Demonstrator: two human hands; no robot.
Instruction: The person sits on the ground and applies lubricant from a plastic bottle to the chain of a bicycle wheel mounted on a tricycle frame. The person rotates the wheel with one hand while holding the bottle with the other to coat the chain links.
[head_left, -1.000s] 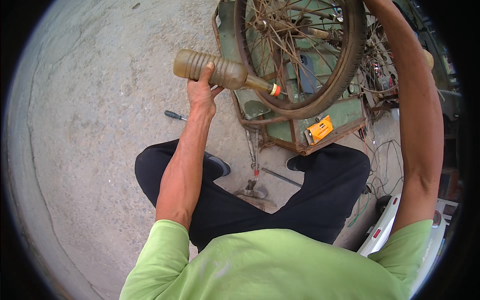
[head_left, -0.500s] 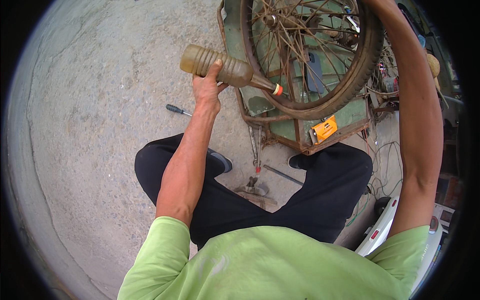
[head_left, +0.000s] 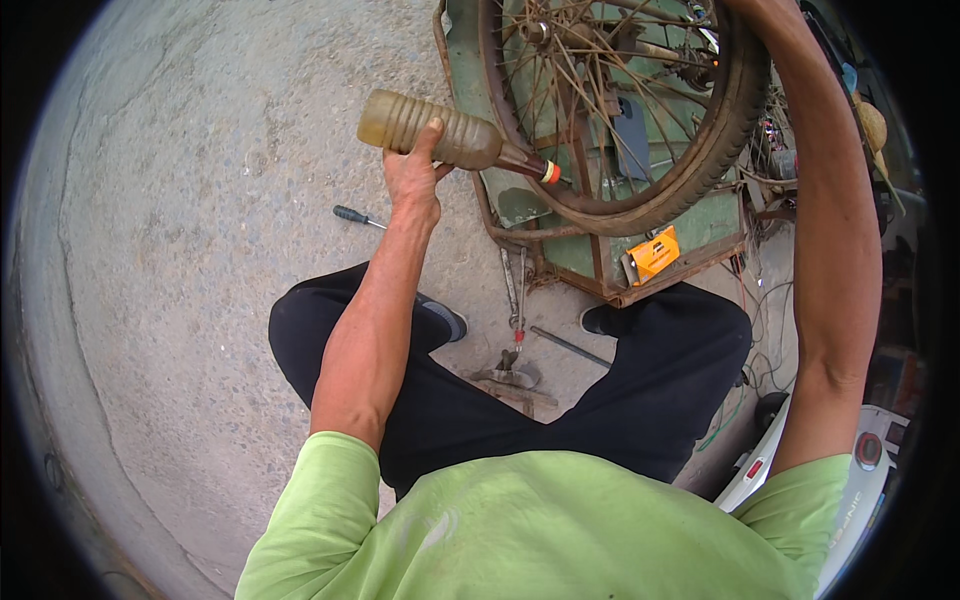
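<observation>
My left hand (head_left: 410,178) is wrapped round a ribbed, dirty plastic bottle (head_left: 440,132), its thumb on the upper side. The bottle lies nearly level, tipped slightly down to the right. Its narrow neck with a red-orange tip (head_left: 551,172) reaches the inner edge of a rusty spoked wheel (head_left: 660,212); whether the tip touches the rim I cannot tell. A worn tyre surrounds the wheel. At the top edge, my right arm (head_left: 835,220) reaches to the far right side of the tyre, where the right hand's fingers are out of sight.
Behind the wheel is a green metal cart body (head_left: 570,258) with an orange-yellow box (head_left: 653,256) on it. A screwdriver (head_left: 352,215), pliers-like tools (head_left: 515,300) and a metal bar (head_left: 570,346) lie on the concrete. Cables and a white vehicle part (head_left: 862,480) are at right.
The view has shifted very slightly. The bottle stays in my left hand at nearly the same place by the rim, and my right arm is still raised to the tyre.
</observation>
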